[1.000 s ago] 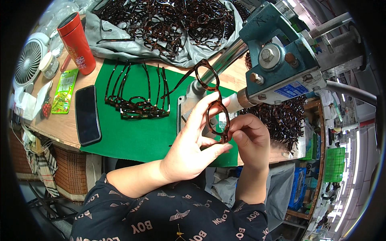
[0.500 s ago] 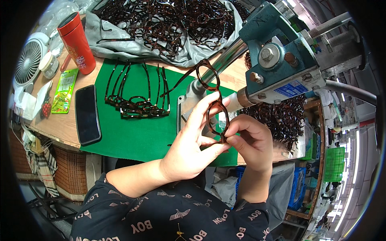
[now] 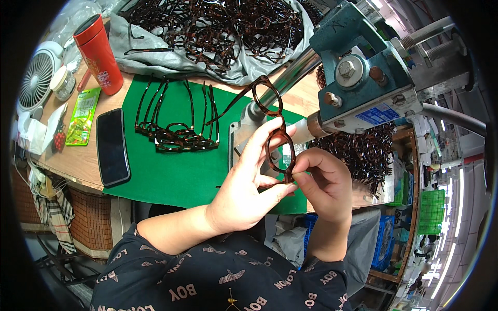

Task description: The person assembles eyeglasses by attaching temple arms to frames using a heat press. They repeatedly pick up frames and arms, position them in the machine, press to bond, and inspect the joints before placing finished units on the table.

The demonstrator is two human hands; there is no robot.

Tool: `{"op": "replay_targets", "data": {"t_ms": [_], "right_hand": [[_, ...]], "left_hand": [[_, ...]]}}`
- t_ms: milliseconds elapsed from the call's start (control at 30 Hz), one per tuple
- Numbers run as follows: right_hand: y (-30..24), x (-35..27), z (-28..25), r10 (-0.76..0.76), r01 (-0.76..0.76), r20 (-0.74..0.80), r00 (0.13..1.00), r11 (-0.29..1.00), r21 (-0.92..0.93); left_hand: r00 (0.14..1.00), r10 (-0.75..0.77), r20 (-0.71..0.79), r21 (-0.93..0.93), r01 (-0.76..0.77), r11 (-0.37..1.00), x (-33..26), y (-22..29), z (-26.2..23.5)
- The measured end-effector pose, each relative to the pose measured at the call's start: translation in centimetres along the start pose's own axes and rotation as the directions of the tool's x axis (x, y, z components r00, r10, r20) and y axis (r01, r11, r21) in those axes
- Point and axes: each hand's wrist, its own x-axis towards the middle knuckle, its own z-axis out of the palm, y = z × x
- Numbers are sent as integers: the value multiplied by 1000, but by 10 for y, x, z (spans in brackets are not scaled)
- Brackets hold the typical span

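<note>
Head view, left hand: the left hand (image 3: 244, 192) is curling its grip around a tortoiseshell glasses frame (image 3: 276, 136), fingers stretching up along the lower lens ring and thumb pressing from below.
Head view, right hand: the right hand (image 3: 324, 184) is pinching its grip shut on the frame's lower edge, just beside the left thumb.
Frame: it is standing nearly upright between both grips, one temple sticking out up and to the left.
Machine: a blue-green machine head (image 3: 363, 67) is sitting just above the right grip.
Surface: a green mat (image 3: 171, 173) is lying left of the left grip, carrying a row of finished frames (image 3: 176, 136).
Farther left: a black phone (image 3: 112, 147) and a red tumbler (image 3: 98, 52) are resting well apart from the grips.
</note>
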Motion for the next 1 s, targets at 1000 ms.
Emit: {"op": "replay_targets", "data": {"t_ms": [1000], "right_hand": [[3,3,-2,-99,99,6,995,992,-77]], "left_hand": [[999,-14,-29,3,15,1000,3,0,3]]}}
